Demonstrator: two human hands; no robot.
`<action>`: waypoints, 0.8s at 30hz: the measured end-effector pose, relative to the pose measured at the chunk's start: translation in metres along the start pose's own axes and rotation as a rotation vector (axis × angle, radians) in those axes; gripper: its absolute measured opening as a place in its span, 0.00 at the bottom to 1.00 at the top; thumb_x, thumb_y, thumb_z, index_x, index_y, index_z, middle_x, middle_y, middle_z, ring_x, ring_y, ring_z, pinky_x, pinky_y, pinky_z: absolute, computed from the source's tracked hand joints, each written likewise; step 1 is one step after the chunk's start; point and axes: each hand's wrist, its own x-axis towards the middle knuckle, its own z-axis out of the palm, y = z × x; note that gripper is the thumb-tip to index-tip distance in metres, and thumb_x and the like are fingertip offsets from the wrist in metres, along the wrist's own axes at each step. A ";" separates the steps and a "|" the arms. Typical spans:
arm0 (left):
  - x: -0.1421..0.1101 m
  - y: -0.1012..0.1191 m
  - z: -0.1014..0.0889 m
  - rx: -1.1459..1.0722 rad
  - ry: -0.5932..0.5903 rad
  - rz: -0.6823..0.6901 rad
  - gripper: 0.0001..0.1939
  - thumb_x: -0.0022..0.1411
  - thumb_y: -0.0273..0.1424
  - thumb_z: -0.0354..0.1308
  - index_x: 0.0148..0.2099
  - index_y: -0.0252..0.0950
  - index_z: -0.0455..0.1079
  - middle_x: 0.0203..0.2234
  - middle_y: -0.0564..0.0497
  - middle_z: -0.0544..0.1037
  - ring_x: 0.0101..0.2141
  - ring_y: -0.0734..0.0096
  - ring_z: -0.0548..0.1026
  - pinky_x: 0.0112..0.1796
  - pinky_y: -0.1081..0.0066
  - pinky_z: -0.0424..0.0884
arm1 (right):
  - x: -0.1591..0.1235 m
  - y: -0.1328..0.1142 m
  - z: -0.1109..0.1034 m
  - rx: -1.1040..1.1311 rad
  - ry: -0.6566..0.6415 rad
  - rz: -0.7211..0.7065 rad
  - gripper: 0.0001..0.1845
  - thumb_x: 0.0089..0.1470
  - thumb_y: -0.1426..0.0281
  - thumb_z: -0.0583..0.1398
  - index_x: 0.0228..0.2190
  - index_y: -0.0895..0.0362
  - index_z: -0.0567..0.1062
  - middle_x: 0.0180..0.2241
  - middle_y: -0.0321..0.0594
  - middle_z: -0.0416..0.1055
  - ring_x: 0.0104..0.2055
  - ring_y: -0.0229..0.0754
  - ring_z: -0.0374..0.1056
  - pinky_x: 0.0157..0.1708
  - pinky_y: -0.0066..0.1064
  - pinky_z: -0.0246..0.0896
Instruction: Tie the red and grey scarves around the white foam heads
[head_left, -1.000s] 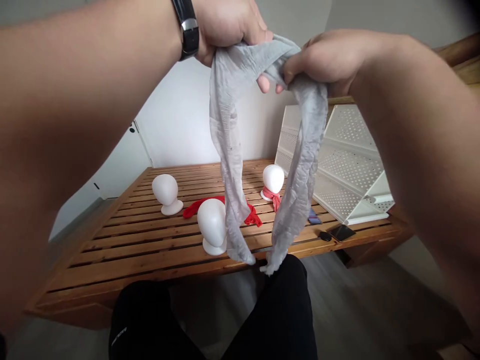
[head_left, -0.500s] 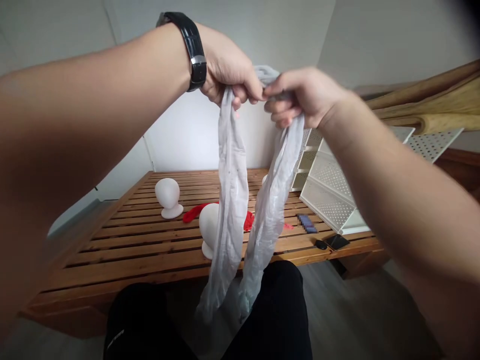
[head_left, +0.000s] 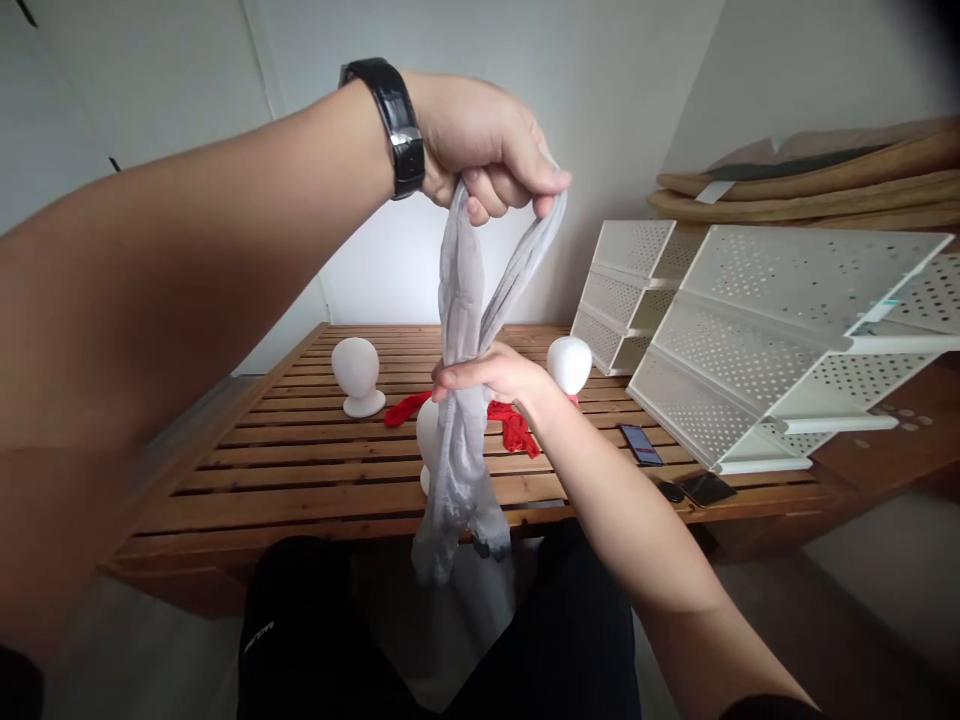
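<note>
My left hand (head_left: 484,150), with a black watch on its wrist, is raised and closed on the folded top of a grey scarf (head_left: 463,440). Both halves of the scarf hang down over my black-trousered lap. Lower down, my right hand (head_left: 484,378) is wrapped round the two hanging strands and holds them together. Behind the scarf stands a white foam head (head_left: 426,435), mostly hidden. A red scarf (head_left: 514,425) lies on the slatted wooden table (head_left: 300,460) just beyond.
Two more white foam heads stand on the table, one at the left (head_left: 357,373) and one behind my right hand (head_left: 569,364). White perforated shelf racks (head_left: 750,330) lie tipped at the right. A phone (head_left: 641,444) and dark small items (head_left: 694,488) sit near the front edge.
My right hand let go of the scarf's top and slid down to grasp both hanging strands at mid-height. The left hand kept the top.
</note>
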 end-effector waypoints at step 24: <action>-0.010 -0.410 -0.029 -0.739 0.789 -0.146 0.13 0.75 0.36 0.46 0.38 0.35 0.61 0.15 0.63 0.47 0.21 0.79 0.37 0.24 0.79 0.49 | -0.062 0.234 -0.204 0.068 0.772 0.366 0.25 0.50 0.48 0.68 0.31 0.55 0.69 0.17 0.28 0.57 0.18 0.32 0.51 0.19 0.28 0.58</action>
